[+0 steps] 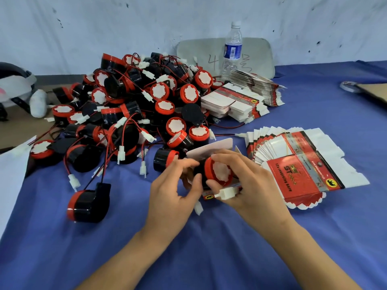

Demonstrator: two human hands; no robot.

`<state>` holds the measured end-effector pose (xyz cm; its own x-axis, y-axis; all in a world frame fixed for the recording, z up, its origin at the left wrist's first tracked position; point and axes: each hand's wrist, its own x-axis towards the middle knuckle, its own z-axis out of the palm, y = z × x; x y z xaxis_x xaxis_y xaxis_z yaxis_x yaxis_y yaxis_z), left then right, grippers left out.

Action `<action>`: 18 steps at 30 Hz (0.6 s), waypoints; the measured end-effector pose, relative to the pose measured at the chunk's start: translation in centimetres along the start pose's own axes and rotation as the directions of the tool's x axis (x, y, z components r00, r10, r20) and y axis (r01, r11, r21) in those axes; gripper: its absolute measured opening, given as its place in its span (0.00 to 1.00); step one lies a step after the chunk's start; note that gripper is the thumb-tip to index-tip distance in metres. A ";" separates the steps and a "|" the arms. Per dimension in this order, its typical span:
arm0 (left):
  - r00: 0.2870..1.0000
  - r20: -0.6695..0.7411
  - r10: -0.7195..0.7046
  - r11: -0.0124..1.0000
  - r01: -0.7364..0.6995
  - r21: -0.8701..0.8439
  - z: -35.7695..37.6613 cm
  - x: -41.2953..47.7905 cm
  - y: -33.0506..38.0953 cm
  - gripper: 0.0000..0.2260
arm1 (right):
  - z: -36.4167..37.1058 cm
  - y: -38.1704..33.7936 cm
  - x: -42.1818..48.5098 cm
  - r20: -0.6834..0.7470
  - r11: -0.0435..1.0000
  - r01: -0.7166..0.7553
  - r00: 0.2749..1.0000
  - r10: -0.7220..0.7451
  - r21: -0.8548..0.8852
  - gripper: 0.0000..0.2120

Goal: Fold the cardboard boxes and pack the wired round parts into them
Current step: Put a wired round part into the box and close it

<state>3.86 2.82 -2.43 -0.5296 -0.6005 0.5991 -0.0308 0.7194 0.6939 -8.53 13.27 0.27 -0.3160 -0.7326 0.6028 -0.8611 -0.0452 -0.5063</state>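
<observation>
At the table's middle, my right hand (249,185) grips a red-and-black round part (217,171) by its red rim, with its white connector (227,193) sticking out under my fingers. My left hand (173,191) holds the folded cardboard box (209,149) that the part sits in; only the box's white flap and a red corner show. A big heap of wired round parts (134,105) lies behind. A fanned stack of flat red-and-white boxes (301,164) lies to the right of my hands.
More flat box stacks (247,97) sit at the back beside a water bottle (232,49) and a grey board (259,53). One loose round part (88,204) lies front left. A headset (16,88) rests far left. A blue cloth (209,248) covers the table.
</observation>
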 end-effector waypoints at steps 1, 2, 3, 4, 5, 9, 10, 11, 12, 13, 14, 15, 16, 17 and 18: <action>1.000 0.001 0.006 1.000 -0.006 0.017 0.1 0.0 0.0 0.08 | 0.1 0.0 -0.1 -0.009 1.000 -0.005 1.000 0.005 -0.030 0.18; 1.000 0.006 0.021 0.999 -0.021 0.040 0.2 0.0 0.0 0.09 | 0.1 0.1 -0.1 -0.017 0.998 -0.009 1.000 0.008 -0.055 0.18; 0.999 0.013 0.044 0.997 -0.045 0.063 0.2 0.1 0.0 0.10 | 0.1 0.1 -0.1 -0.021 0.997 -0.012 1.000 0.010 -0.076 0.18; 0.998 0.021 0.059 0.996 -0.061 0.070 0.3 0.1 -0.1 0.10 | 0.1 0.1 0.0 -0.024 0.996 -0.019 1.000 0.017 -0.088 0.18; 0.998 0.031 0.049 0.997 -0.051 0.051 0.4 0.0 -0.1 0.13 | 0.1 0.1 0.0 -0.025 0.996 -0.033 0.999 0.031 -0.085 0.18; 0.965 0.199 -0.172 0.983 0.181 -0.027 0.8 -0.3 -0.8 0.35 | 0.1 0.3 0.1 0.002 0.996 -0.092 0.996 0.092 0.003 0.18; 0.939 0.249 -0.238 0.969 0.248 -0.008 0.9 -0.4 -1.0 0.39 | 0.0 0.4 0.1 0.013 0.993 -0.114 0.993 0.113 0.044 0.18; 0.916 0.285 -0.282 0.956 0.292 0.010 1.0 -0.3 -1.3 0.42 | 0.0 0.5 0.1 0.018 0.987 -0.135 0.991 0.134 0.088 0.18; 0.903 0.306 -0.301 0.950 0.310 0.018 1.0 -0.3 -1.5 0.44 | 0.0 0.5 0.1 0.017 0.981 -0.147 0.989 0.146 0.123 0.18; 0.899 0.314 -0.305 0.949 0.314 0.022 1.1 -0.2 -1.6 0.46 | 0.0 0.5 0.1 0.008 0.980 -0.145 0.989 0.146 0.137 0.18; 0.900 0.313 -0.304 0.950 0.309 0.032 1.1 -0.1 -1.7 0.46 | 0.0 0.4 0.1 -0.006 0.984 -0.129 0.991 0.130 0.126 0.17; 0.904 0.309 -0.297 0.954 0.295 0.052 1.1 -0.1 -1.7 0.45 | 0.1 0.3 0.1 -0.023 0.991 -0.100 0.995 0.102 0.089 0.18; 0.908 0.303 -0.288 0.957 0.278 0.076 1.1 -0.1 -1.7 0.45 | 0.2 0.2 0.1 -0.034 0.997 -0.066 0.997 0.067 0.041 0.18; 0.913 0.298 -0.278 0.961 0.262 0.093 1.1 -0.1 -1.7 0.44 | 0.2 0.2 0.1 -0.034 0.999 -0.036 0.999 0.035 -0.005 0.18; 0.919 0.294 -0.264 0.964 0.245 0.102 1.2 -0.2 -1.7 0.43 | 0.3 0.2 0.1 -0.020 0.999 -0.012 1.000 0.011 -0.040 0.18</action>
<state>3.00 2.09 -4.21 -0.7276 -0.6389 0.2497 -0.2453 0.5823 0.7751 -8.66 13.00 0.04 -0.3334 -0.7193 0.6094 -0.8725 -0.0095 -0.4886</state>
